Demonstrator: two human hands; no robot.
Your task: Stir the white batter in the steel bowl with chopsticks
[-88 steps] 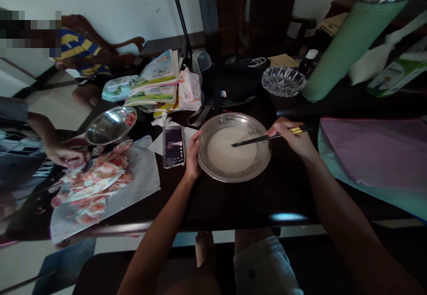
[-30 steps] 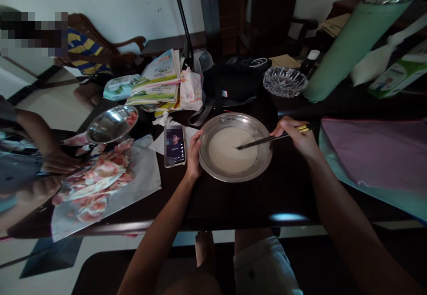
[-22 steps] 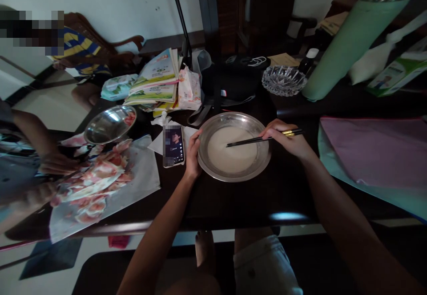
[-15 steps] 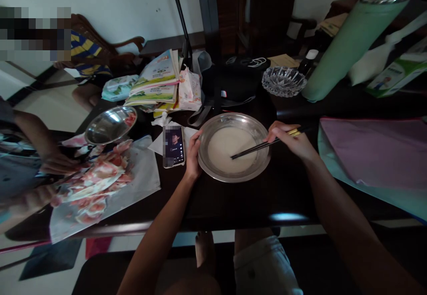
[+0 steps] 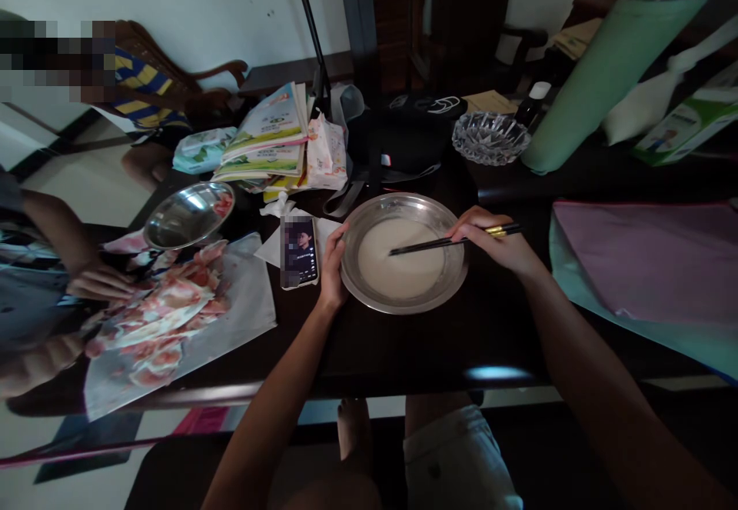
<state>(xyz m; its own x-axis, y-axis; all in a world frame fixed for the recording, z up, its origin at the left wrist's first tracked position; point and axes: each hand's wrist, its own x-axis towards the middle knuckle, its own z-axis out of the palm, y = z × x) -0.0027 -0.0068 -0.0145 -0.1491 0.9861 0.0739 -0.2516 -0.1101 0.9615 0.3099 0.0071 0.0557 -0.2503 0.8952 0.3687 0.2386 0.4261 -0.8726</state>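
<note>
A wide metal bowl (image 5: 403, 304) stands on the dark table in front of me, holding a pale, milky batter-like liquid (image 5: 403, 268). My left hand (image 5: 333, 268) grips the bowl's left rim, thumb on the edge and fingers against the outer wall. Over the right rim, my right hand (image 5: 487, 237) is closed on a pair of dark chopsticks (image 5: 423, 246) with gold bands near their upper ends. Their tips dip into the liquid left of its middle. Close by my left hand, a phone (image 5: 300, 252) with a lit screen lies on white paper.
At left, a co-worker's hands (image 5: 101, 279) are at a pile of raw meat (image 5: 167, 310) on a white sheet (image 5: 247, 302). Behind it sits a metal bowl (image 5: 173, 218). Magazines (image 5: 268, 133), a glass dish (image 5: 490, 139) and a tall green flask (image 5: 614, 83) stand along the back.
My right hand has moved slightly left, and the chopsticks lie flatter, their tips shifted left and up in the liquid. My left hand stays on the rim. The co-worker's hands have shifted slightly.
</note>
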